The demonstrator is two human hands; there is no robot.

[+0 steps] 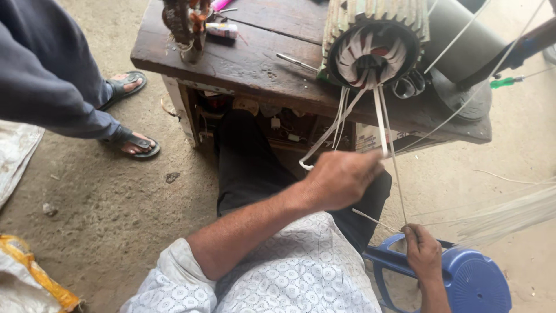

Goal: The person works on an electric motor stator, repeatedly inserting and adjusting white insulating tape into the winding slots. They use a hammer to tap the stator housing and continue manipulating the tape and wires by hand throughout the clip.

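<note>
Left hand (pixel 341 179) was closed around white insulation strips (pixel 379 124), pulling them taut from the motor stator (pixel 373 49) just above it on the wooden table (pixel 243 64). Right hand (pixel 423 252), lower right, pinched one thin strip against the blue stool (pixel 475 278), likely keeping it steady. A bystander's sandalled feet (pixel 130 113) stood far left.

A motor stator (pixel 373 49) sits on a wooden bench (pixel 255 64) at upper centre. Strips (pixel 382 124) hang from it down to the left hand (pixel 341 179) at centre; the right hand (pixel 421 250) lies lower right, over a plastic stool (pixel 475 281). A bystander's sandalled feet (pixel 130 113) stand upper left; what seems a sack (pixel 35 278) lies lower left.
</note>
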